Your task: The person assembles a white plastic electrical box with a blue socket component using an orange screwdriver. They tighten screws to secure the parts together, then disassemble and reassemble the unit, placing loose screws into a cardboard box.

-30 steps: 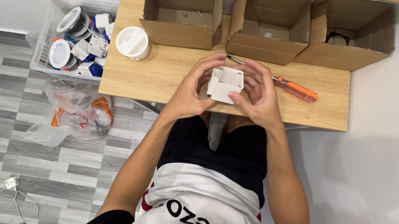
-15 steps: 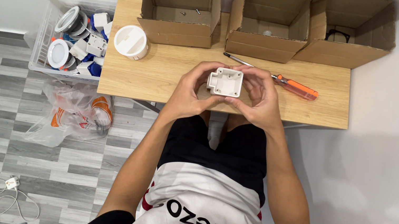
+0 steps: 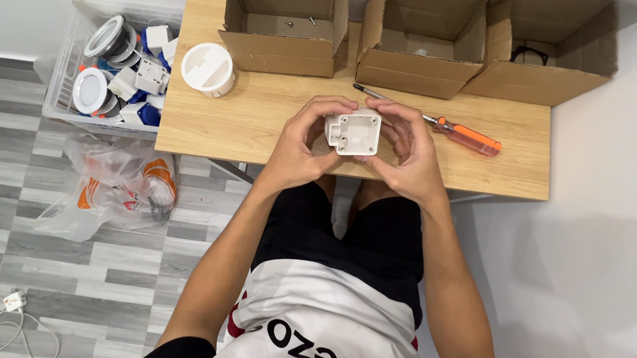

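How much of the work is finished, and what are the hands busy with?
Done, it seems: small screws already lie in the left cardboard box. In hand: the left hand and right hand grip a white square plastic housing above the wooden table. Left: more white parts fill the floor crate; the orange screwdriver lies unused.

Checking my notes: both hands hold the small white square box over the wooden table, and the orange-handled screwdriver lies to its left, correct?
Not quite. In the head view, the orange-handled screwdriver lies to the right of the white square box, beside the right hand. The left hand also holds the box.
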